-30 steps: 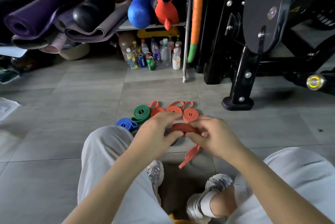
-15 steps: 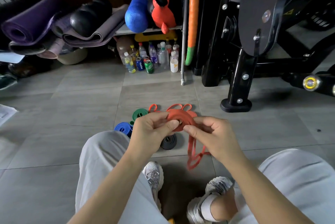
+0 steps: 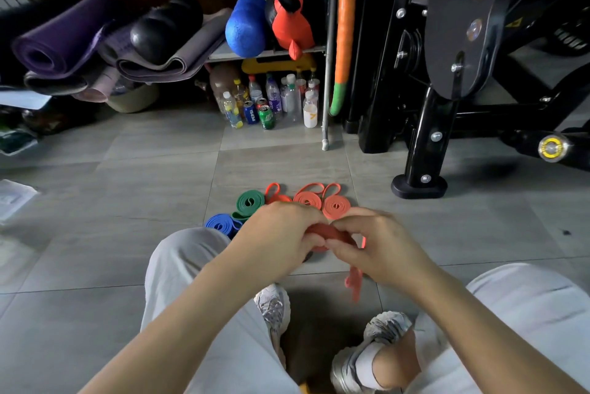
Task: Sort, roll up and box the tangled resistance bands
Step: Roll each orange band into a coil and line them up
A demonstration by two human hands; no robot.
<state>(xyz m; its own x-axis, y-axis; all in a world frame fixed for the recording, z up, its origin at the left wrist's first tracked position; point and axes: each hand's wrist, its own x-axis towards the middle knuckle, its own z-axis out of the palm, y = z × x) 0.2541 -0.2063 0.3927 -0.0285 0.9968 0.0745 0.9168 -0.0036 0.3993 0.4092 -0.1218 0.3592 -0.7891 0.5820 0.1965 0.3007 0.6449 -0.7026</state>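
Both hands hold a partly rolled red-orange band (image 3: 330,233) above the floor between my knees. My left hand (image 3: 277,239) grips the coil's left side and my right hand (image 3: 378,245) pinches its right side. The band's loose tail (image 3: 353,282) hangs down below my right hand. On the tiles just beyond lie rolled bands: a blue one (image 3: 220,224), a green one (image 3: 249,202) and three orange ones, the right-most (image 3: 336,207) in full view. A dark roll under my hands is almost fully hidden.
A black gym machine's foot (image 3: 419,186) stands at the right. Bottles and cans (image 3: 266,103) crowd under a shelf straight ahead, beside a thin metal pole (image 3: 325,125). Rolled yoga mats (image 3: 64,39) pile at the back left. Papers (image 3: 12,199) lie at the far left.
The coil was tipped up face-on half a second ago; it now lies flat and edge-on again between my fingers, lower down. The hanging tail looks shorter.
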